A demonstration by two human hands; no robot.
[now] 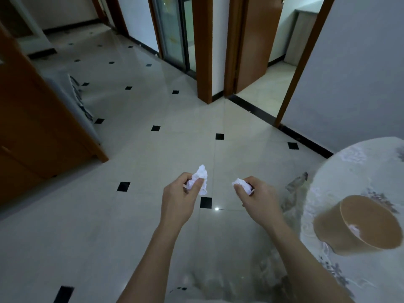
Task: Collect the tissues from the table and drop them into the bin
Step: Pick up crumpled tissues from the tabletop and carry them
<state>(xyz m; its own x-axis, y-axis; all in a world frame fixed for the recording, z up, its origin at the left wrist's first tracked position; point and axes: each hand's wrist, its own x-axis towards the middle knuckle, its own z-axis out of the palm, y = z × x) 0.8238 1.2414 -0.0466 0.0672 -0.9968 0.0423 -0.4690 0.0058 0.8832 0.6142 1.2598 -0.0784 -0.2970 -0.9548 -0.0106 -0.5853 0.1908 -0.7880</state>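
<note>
We hold a crumpled tissue (pixel 200 179) pinched in our left hand (pixel 179 200) and another tissue (pixel 242 185) gripped in our right hand (pixel 259 199), above the floor (pixel 131 160); the bin (pixel 358 226) sits on the table (pixel 360 167) at right.

Round floral-cloth table (pixel 358 171); tan bin (pixel 341 228) standing on it, tilted.

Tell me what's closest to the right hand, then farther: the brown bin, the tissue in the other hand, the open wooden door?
From the right hand:
1. Tissue in the left hand, just to its left.
2. Brown bin, on the table to the right.
3. Open wooden door, far ahead.
</note>
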